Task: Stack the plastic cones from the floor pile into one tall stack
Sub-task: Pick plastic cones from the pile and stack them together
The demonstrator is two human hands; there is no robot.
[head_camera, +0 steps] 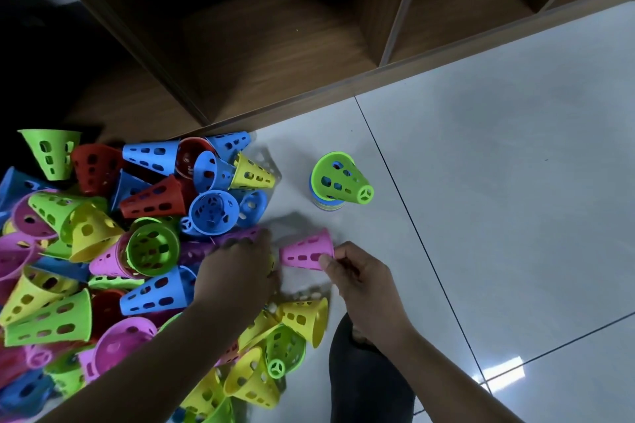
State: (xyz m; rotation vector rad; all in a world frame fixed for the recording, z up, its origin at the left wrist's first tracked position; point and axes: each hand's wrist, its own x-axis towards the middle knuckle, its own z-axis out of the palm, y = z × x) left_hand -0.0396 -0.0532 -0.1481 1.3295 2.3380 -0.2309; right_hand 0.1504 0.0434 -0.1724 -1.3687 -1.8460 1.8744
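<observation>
A: What are the cones made of?
B: Moulded plastic, smooth, with a soft satin sheen. The pink cone and the green-topped stack look the same.
A: And the floor?
B: Pale glazed tile, glossy enough to mirror a bright patch of light, with thin dark grout lines.
A: The shelf unit behind?
B: Brown wood-grain boards, matt, with lighter edges.
</observation>
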